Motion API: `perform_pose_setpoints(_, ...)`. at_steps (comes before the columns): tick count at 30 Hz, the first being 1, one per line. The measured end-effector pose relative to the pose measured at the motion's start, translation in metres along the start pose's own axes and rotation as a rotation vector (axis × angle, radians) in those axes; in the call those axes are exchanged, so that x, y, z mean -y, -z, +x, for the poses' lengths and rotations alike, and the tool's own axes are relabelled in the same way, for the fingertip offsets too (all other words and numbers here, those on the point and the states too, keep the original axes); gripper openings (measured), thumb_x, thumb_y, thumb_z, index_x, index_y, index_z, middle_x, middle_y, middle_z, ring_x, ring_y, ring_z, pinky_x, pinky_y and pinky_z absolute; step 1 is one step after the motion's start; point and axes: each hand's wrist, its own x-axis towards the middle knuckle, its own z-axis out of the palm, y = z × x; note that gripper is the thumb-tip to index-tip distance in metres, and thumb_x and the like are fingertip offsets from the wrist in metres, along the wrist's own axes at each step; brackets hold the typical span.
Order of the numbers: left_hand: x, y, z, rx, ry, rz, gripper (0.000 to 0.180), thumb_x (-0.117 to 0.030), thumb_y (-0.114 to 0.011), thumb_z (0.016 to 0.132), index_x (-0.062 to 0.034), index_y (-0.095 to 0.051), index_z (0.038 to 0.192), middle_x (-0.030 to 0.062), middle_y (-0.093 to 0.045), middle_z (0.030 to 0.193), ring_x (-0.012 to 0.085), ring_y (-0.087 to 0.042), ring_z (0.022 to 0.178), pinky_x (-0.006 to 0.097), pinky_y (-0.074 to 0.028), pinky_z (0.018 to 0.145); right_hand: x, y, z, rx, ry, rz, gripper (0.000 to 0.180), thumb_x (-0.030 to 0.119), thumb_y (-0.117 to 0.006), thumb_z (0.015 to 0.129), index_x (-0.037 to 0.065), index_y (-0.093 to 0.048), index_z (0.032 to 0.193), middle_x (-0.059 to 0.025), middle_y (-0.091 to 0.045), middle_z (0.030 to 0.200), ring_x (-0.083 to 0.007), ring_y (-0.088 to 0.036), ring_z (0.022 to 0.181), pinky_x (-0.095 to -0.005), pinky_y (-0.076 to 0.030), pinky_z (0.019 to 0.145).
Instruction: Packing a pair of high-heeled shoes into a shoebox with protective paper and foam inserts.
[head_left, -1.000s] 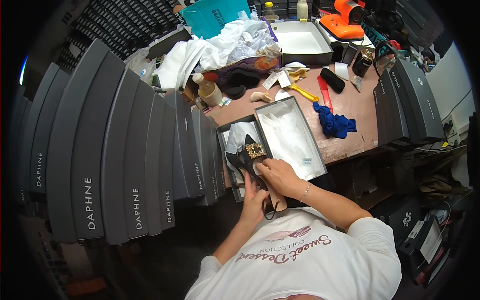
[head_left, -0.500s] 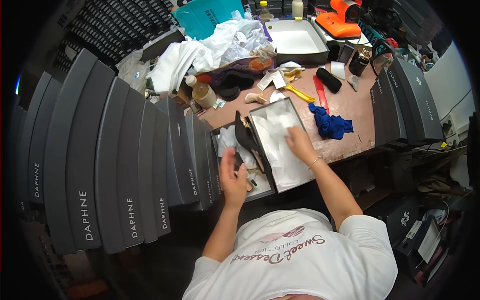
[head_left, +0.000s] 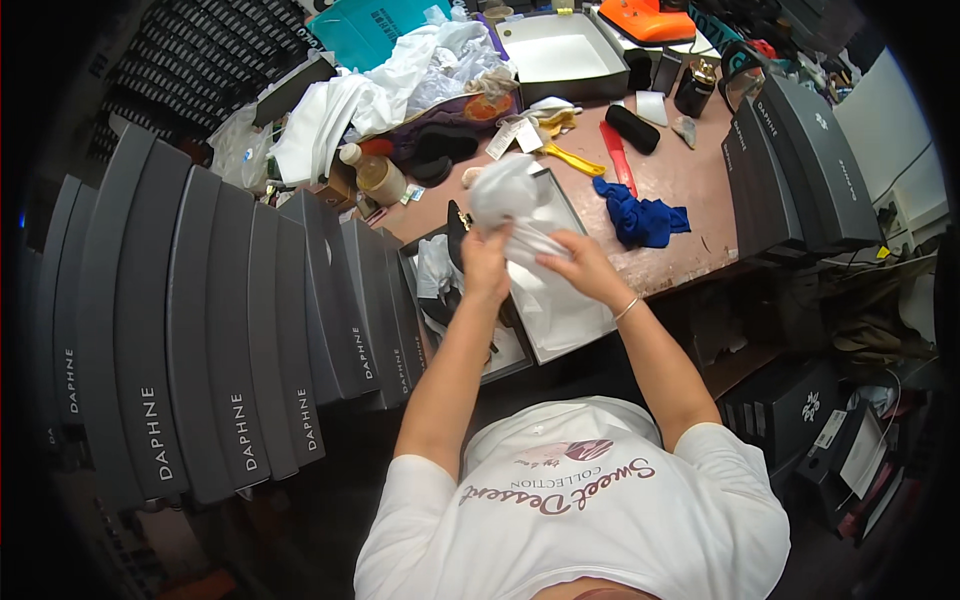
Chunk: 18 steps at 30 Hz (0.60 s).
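My left hand (head_left: pixel 487 264) and my right hand (head_left: pixel 584 267) pinch a bunched sheet of white tissue paper (head_left: pixel 503 192), lifted and blurred at its top. Below it lies a grey box lid (head_left: pixel 563 196), lined with more white paper. Left of the lid, the open shoe box (head_left: pixel 512 364) holds a black shoe (head_left: pixel 457 232) with a gold ornament, largely covered by my left hand and forearm. Pale wrapping (head_left: pixel 434 268) is also in that box.
Dark grey shoe boxes (head_left: pixel 205 330) stand in a long row at left, and more boxes (head_left: pixel 800 165) at right. Around the table (head_left: pixel 690 260) lie a blue cloth (head_left: pixel 642 213), a red strip-like tool (head_left: pixel 618 158), a yellow-handled brush (head_left: pixel 573 158) and a bottle (head_left: pixel 373 175).
My right hand has raised tissue paper from the lid. My left hand has moved up from the shoe box and now grips the paper too. The view has shifted slightly.
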Motion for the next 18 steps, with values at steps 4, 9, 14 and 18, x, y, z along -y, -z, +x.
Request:
perform_pose_setpoints(4,-0.072,0.033,0.003,-0.363,-0.117,-0.057,0.030,-0.025,-0.062,0.091,-0.0025,-0.058,0.110,0.0065,-0.064,0.100,0.0178,-0.063,0.091,0.033,-0.052,0.078,-0.014,0.014,-0.001,0.086,-0.195,0.043,0.041,0.025,-0.073,0.079,0.001,-0.061,0.109,-0.0166,-0.064,0.101,-0.0278,-0.063,0.084,-0.0347,-0.050,0.076)
perform_pose_setpoints(9,-0.097,0.067,-0.032,-0.325,-0.186,-0.097,0.059,-0.052,-0.042,0.096,-0.0050,-0.042,0.132,0.0076,-0.052,0.126,0.0224,-0.054,0.114,0.037,-0.046,0.093,-0.016,-0.050,-0.041,0.506,-0.132,-0.666,0.036,0.023,-0.071,0.076,0.003,-0.058,0.103,-0.0218,-0.061,0.096,-0.0347,-0.065,0.087,-0.0436,-0.052,0.074)
perform_pose_setpoints(14,-0.093,0.124,-0.106,0.219,0.044,-0.488,0.042,-0.049,-0.049,0.092,-0.0107,-0.056,0.109,0.0034,-0.055,0.074,0.0160,-0.049,0.057,0.029,-0.036,0.045,-0.026,-0.032,-0.032,0.065,-0.080,-0.398,0.008,0.008,-0.057,0.082,0.001,-0.058,0.085,-0.0214,-0.060,0.083,-0.0407,-0.060,0.081,-0.0458,-0.049,0.070)
perform_pose_setpoints(18,-0.081,0.131,-0.153,0.370,0.024,-0.657,0.024,-0.035,-0.057,0.089,-0.0107,-0.057,0.092,0.0019,-0.048,0.066,0.0135,-0.044,0.053,0.026,-0.033,0.046,0.001,-0.001,-0.028,-0.274,-0.082,-0.147,0.011,0.006,-0.059,0.083,-0.002,-0.058,0.091,-0.0188,-0.060,0.086,-0.0341,-0.060,0.081,-0.0376,-0.048,0.071)
